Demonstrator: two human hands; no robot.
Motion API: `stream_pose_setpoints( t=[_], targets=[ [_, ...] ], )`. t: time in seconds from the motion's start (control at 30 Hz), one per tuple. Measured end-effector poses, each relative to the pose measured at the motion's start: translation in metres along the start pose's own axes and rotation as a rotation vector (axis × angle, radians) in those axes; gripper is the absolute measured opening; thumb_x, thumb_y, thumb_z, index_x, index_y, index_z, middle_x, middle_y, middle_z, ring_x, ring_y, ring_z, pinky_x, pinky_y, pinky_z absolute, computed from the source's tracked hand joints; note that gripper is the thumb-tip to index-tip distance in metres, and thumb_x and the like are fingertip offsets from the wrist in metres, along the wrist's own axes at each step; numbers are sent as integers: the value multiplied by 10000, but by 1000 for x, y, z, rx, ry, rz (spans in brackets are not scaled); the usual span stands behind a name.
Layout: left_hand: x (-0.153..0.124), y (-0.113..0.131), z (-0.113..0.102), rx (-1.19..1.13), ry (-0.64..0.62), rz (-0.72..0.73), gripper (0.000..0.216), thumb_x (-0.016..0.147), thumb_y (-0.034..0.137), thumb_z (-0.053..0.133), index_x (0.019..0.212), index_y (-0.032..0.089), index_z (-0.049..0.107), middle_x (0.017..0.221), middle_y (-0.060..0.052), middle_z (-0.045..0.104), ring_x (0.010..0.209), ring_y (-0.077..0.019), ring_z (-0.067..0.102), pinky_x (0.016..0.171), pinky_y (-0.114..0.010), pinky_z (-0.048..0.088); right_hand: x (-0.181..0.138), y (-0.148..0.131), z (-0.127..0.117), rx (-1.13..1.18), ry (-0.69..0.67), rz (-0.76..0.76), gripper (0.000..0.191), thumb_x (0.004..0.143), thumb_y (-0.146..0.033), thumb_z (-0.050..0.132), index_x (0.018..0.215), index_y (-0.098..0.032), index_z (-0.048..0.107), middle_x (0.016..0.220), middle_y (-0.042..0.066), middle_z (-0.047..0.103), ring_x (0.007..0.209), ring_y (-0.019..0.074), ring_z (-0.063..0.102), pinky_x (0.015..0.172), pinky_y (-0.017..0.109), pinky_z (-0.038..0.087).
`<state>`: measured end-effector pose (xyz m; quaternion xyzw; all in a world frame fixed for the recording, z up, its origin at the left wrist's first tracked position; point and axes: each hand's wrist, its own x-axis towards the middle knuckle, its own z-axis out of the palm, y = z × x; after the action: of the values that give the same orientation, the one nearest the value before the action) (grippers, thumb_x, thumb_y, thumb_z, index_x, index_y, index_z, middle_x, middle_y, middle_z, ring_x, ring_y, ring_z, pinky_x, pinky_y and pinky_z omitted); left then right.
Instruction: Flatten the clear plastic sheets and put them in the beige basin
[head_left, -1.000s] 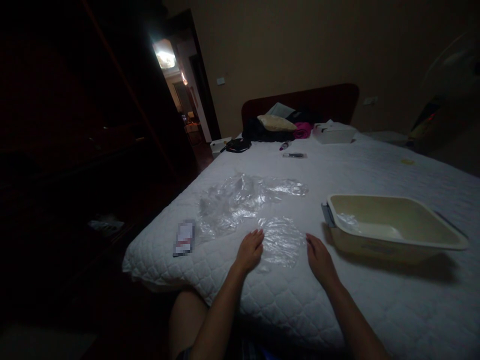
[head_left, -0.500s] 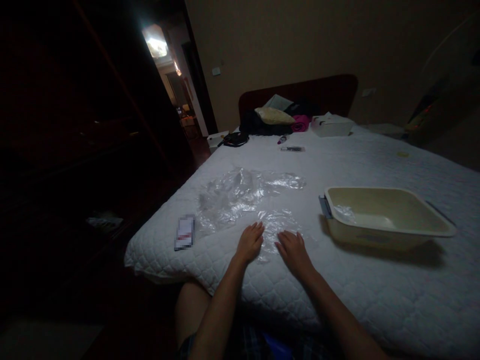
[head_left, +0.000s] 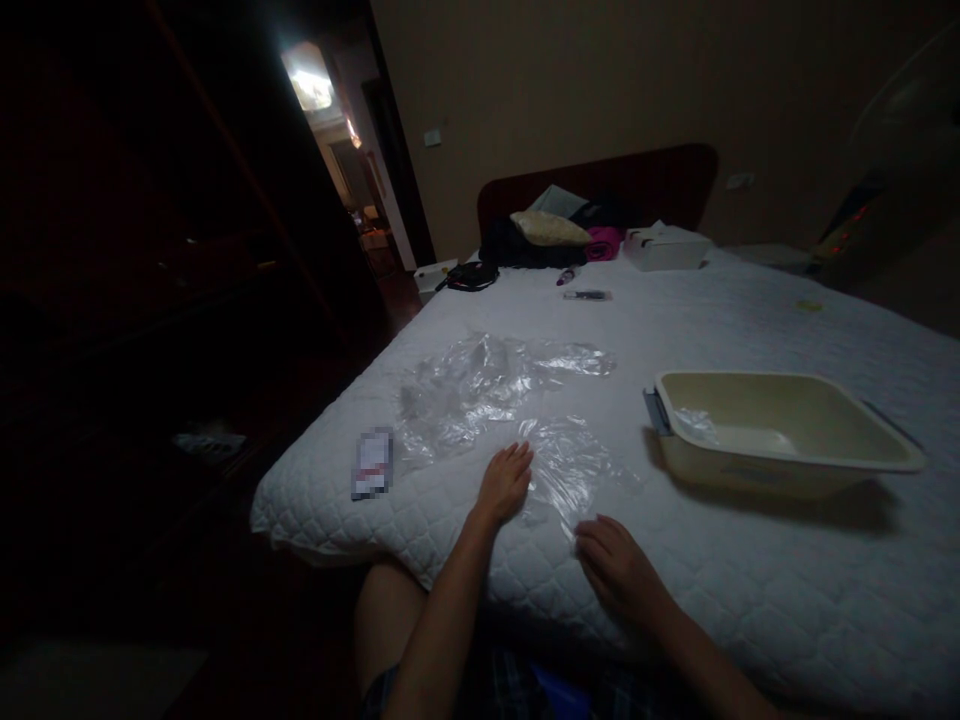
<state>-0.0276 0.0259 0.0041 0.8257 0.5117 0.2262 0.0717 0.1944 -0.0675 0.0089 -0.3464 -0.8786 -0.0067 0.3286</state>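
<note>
A clear, crinkled plastic bag (head_left: 571,462) lies spread on the white quilted bed cover. My left hand (head_left: 506,482) rests flat at its left edge, fingers stretched out together. At its near corner, my right hand (head_left: 616,568) has its fingers closed on the plastic, which is drawn into taut creases towards them. The fingertips' exact hold is hard to see in the dim light. Just beyond, more clear plastic bags (head_left: 480,385) lie crumpled and overlapping.
A cream plastic basin (head_left: 780,480) with grey handles stands on the right, some clear plastic inside. A phone-like item (head_left: 373,464), blurred out, lies on the left. Farther back are a small packaged item (head_left: 588,295), a white box (head_left: 666,250) and a cushion (head_left: 551,229) by the headboard.
My right hand has moved towards me and slightly right, pulling the bag's near corner into creases. My left hand has stayed nearly in place.
</note>
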Motion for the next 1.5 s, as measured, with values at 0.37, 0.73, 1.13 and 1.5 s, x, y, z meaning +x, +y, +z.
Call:
stream_pose_setpoints(
  t=[0.37,0.73,1.13,1.5],
  targets=[
    [0,-2,3,44,25,13,390,906,293,285,1264,196,406,1348,-28,369,1264,-185,281,1028,-400,255,39,-23,3,68,89,173,111,815,-196,472,852,-173,574,848,74,605,794,185,547,722,337,443],
    [1,-5,3,-100,40,-38,438,928,246,136,1212,212,468,1303,-16,435,1242,-154,322,1021,-388,277,51,-14,42,105,23,295,125,829,-195,446,822,-195,571,828,50,579,799,177,537,748,318,438],
    [12,-12,4,-342,15,-186,337,897,331,315,1105,247,567,1232,4,508,1204,-164,387,1027,-393,285,44,-16,42,54,109,260,206,827,-193,433,958,-158,587,888,90,603,831,196,534,760,342,423],
    [8,-13,-4,-674,30,-273,328,865,311,390,1108,195,578,1221,-77,514,1161,-223,441,935,-381,402,46,-18,41,30,131,304,168,828,-230,455,763,-173,599,834,73,591,817,187,515,764,341,384]
  ],
)
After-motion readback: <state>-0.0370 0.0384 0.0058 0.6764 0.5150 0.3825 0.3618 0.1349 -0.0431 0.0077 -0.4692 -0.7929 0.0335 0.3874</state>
